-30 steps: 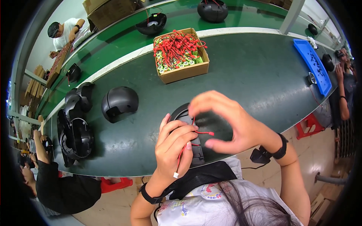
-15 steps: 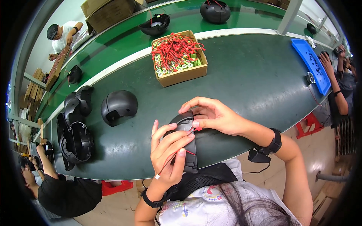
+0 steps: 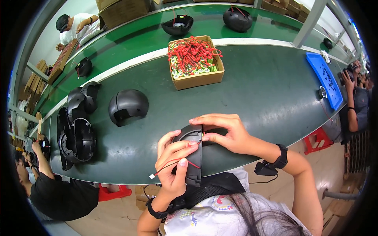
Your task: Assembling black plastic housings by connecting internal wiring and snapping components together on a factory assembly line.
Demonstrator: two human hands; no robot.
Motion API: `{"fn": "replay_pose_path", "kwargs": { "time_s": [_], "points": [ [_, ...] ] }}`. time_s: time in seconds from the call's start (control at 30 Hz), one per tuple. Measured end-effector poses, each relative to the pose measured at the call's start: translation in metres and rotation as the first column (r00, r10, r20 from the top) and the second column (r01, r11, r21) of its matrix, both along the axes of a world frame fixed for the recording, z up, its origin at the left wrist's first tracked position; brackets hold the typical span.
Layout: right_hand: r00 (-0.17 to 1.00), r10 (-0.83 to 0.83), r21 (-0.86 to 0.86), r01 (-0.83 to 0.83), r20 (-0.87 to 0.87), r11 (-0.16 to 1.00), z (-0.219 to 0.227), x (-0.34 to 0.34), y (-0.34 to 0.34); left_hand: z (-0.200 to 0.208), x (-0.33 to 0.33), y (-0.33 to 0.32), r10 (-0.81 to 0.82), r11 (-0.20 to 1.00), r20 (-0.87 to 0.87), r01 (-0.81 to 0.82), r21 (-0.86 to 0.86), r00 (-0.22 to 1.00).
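Held upright on its edge near the bench's front is a black curved plastic shell (image 3: 198, 152). My left hand (image 3: 172, 157) wraps its left side, with the fingertips over its upper part and the thumb lower down. Thin red and black wires (image 3: 170, 164) trail across that hand to a small white plug (image 3: 152, 176). My right hand (image 3: 230, 135) grips the shell's far edge, its fingers on top and its thumb at the inner side. A small green and red bit shows by the right thumb; its rest is hidden.
A cardboard box (image 3: 199, 82) of green batteries with red leads stands beyond my hands. A domed black shell (image 3: 128, 106) and several stacked shells (image 3: 80, 137) lie left. A blue tray (image 3: 328, 84) with small dark parts sits right. More shells rest on the green conveyor (image 3: 138, 45); people work at both sides.
My right fingers have drawn in against the shell's far edge, and the red connector there is now mostly covered. The white plug hangs further left of my left hand. The whole view has shifted slightly.
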State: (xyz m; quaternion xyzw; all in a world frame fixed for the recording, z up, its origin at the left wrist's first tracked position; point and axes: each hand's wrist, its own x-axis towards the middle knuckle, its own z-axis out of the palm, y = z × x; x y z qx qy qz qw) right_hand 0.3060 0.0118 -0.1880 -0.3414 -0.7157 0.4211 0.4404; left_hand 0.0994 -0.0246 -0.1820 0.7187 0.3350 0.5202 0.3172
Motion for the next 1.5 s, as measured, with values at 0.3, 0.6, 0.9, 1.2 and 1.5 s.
{"fn": "replay_pose_path", "kwargs": {
  "time_s": [0.3, 0.6, 0.9, 1.2, 1.5],
  "points": [
    [0.996, 0.09, 0.015, -0.09, -0.018, 0.996, 0.003, -0.054, 0.004, -0.002, -0.04, -0.016, 0.15, 0.989, -0.004, -0.15, 0.009, 0.989],
    [0.981, 0.17, -0.185, -0.185, -0.095, 0.965, 0.009, -0.081, 0.006, -0.003, -0.06, -0.016, 0.188, 0.982, 0.049, -0.188, 0.006, 0.981],
    [0.944, 0.12, -0.371, -0.235, -0.307, 0.898, 0.005, -0.09, 0.002, 0.004, -0.073, -0.01, 0.081, 0.997, -0.112, -0.079, 0.02, 0.99],
    [0.932, 0.305, -0.331, -0.356, -0.197, 0.874, 0.016, -0.095, 0.04, 0.002, -0.081, -0.008, 0.213, 0.977, -0.048, -0.211, 0.037, 0.976],
    [0.85, -0.136, 0.475, -0.146, 0.509, 0.867, 0.007, -0.168, 0.144, 0.007, -0.11, -0.006, 0.515, 0.857, -0.022, -0.513, 0.046, 0.857]
  ]
}}
